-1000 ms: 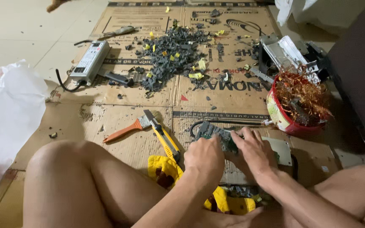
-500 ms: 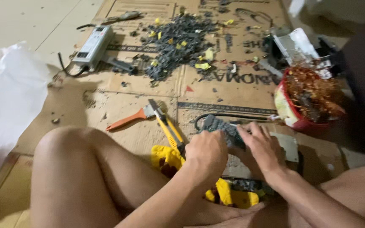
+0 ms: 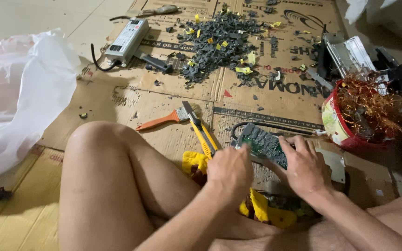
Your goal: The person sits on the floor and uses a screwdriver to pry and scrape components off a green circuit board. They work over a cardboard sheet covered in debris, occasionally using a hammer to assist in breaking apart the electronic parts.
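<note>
- Both of our hands are closed around a green circuit board [image 3: 262, 145], which sits low in the middle of the view, just above our lap and over the flattened cardboard [image 3: 164, 100] that covers the floor.
- Our left hand [image 3: 230, 173] is curled into a fist at the board's near left edge; whether it also grips a small tool we cannot tell, since the fingers hide it.
- Our right hand [image 3: 304, 166] clamps the board's right side, fingers laid across its top face.
- A black cable [image 3: 266, 125] curves over the cardboard just beyond the board.
- A yellow utility knife [image 3: 202, 131] lies just left of our left hand, and an orange-handled brush [image 3: 164, 119] lies beside the knife, their far ends touching.
- Yellow gloves [image 3: 261, 209] lie bunched under our forearms, against our bent leg.
- A red bucket [image 3: 338, 128] full of tangled copper wire [image 3: 368, 107] stands near our right hand, on the right.
- Farther off, a heap of dark plastic pieces [image 3: 219, 44] with yellow bits among them spreads over the cardboard.
- A silver power supply box [image 3: 127, 41] with a black lead lies left of that heap.
- Opened metal casings [image 3: 352, 53] sit behind the bucket.
- A clear plastic bag [image 3: 19, 93] lies crumpled on the far left, well apart from our hands.
</note>
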